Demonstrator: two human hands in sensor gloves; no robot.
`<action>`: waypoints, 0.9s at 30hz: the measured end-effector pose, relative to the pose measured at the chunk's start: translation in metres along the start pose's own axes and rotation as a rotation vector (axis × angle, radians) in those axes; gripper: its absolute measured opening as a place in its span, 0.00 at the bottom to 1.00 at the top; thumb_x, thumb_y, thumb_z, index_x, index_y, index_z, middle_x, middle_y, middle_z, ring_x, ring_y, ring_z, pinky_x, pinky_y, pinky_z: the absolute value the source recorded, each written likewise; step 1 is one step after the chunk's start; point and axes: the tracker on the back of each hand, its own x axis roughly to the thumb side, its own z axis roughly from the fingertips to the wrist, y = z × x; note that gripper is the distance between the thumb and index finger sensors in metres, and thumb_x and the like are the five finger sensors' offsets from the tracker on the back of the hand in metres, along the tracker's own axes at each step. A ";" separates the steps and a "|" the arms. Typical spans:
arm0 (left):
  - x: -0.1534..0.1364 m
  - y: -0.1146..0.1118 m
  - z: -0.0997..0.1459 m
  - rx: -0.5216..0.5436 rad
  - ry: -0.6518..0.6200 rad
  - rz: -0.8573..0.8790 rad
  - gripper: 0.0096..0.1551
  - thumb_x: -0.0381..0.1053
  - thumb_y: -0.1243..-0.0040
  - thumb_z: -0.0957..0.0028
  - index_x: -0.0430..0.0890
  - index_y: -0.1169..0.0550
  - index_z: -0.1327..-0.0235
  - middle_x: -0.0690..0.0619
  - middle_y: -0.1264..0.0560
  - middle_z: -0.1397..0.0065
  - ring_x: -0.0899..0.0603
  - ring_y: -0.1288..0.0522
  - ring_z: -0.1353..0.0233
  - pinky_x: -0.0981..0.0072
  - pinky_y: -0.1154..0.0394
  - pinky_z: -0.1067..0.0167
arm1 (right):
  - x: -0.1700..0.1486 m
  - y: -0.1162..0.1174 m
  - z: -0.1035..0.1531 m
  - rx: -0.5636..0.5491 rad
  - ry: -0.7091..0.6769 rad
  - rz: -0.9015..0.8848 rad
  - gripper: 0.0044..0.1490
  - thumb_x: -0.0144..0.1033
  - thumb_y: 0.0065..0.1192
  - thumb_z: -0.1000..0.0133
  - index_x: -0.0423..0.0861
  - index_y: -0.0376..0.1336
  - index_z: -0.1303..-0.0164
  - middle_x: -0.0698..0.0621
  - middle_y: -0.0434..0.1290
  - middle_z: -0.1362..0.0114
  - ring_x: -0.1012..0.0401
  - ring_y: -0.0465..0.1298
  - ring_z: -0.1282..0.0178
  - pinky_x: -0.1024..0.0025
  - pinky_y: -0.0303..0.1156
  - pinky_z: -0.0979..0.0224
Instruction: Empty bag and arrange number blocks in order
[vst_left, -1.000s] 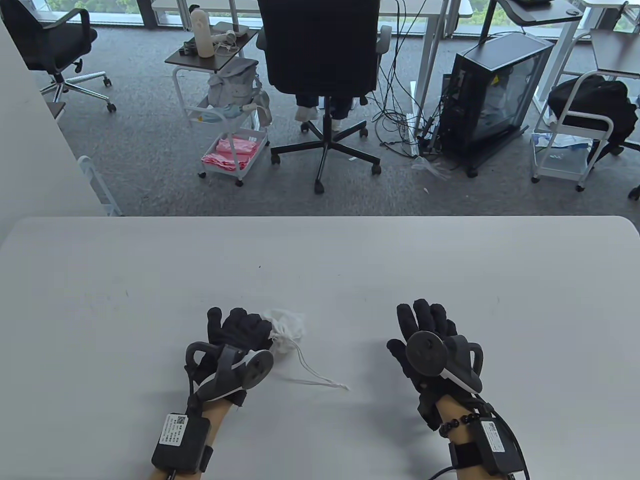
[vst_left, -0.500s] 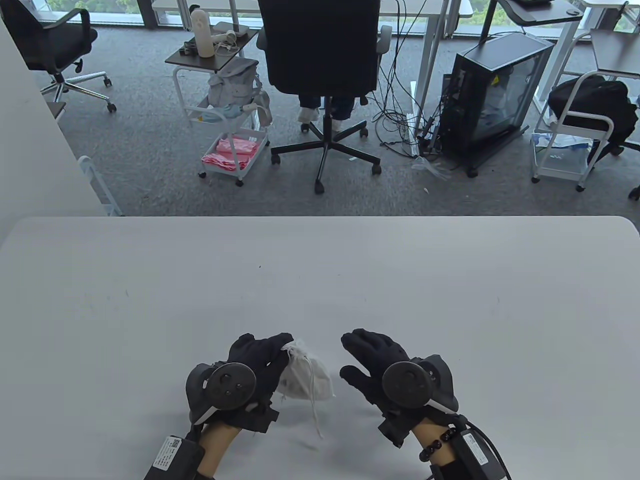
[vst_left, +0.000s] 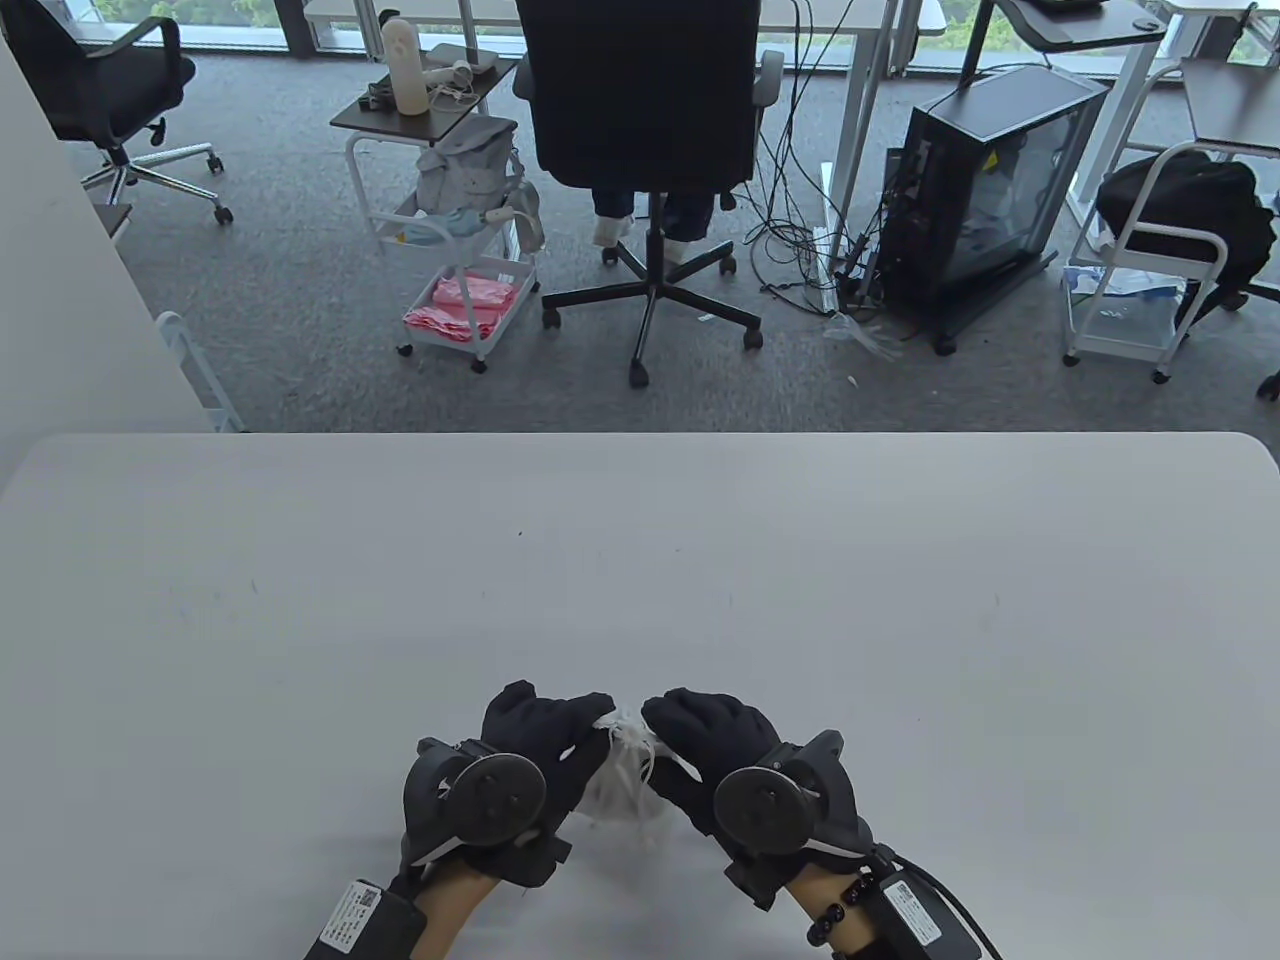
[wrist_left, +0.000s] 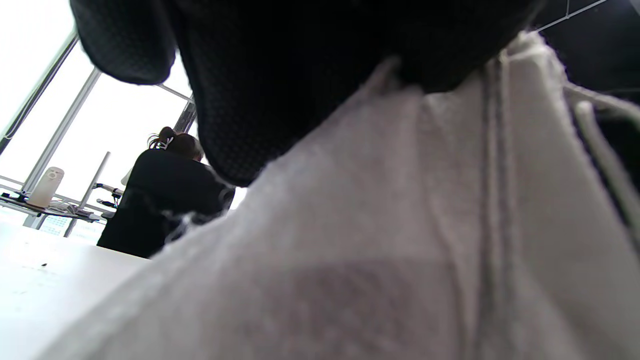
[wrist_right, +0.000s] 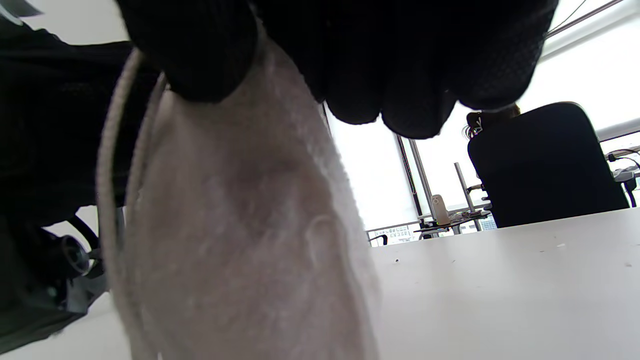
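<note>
A small white drawstring bag hangs between both hands near the table's front edge. My left hand pinches the gathered top of the bag from the left. My right hand grips the same top from the right. In the left wrist view the bag's cloth fills the frame below my gloved fingers. The right wrist view shows the bag and its cord hanging under my curled fingers. No number blocks show; the bag hides what it holds.
The white table stretches wide ahead of the hands. Beyond its far edge stand an office chair with a seated person, a small cart and a computer case on the floor.
My left hand lifted the bag off the table and drew it toward the front edge. My right hand swung in from the right and took hold of the bag's top.
</note>
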 end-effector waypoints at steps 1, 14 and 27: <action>0.002 0.000 0.000 -0.004 -0.007 0.002 0.21 0.56 0.40 0.42 0.46 0.16 0.46 0.51 0.11 0.52 0.42 0.10 0.48 0.31 0.27 0.35 | 0.000 -0.002 0.000 -0.024 0.006 -0.026 0.32 0.48 0.65 0.44 0.43 0.68 0.34 0.40 0.75 0.31 0.43 0.80 0.36 0.44 0.77 0.34; -0.013 0.005 -0.001 -0.022 -0.066 0.103 0.22 0.60 0.43 0.42 0.50 0.15 0.45 0.57 0.11 0.51 0.45 0.10 0.44 0.32 0.26 0.34 | -0.026 -0.025 0.000 -0.114 0.093 -0.013 0.21 0.42 0.69 0.46 0.49 0.74 0.46 0.47 0.81 0.38 0.49 0.84 0.41 0.50 0.81 0.37; -0.043 0.007 -0.005 -0.020 0.074 0.372 0.22 0.61 0.43 0.43 0.54 0.16 0.43 0.57 0.12 0.46 0.43 0.13 0.37 0.32 0.28 0.32 | -0.067 -0.036 -0.004 0.004 0.192 -0.238 0.24 0.36 0.70 0.46 0.46 0.73 0.39 0.44 0.80 0.35 0.46 0.82 0.38 0.48 0.80 0.35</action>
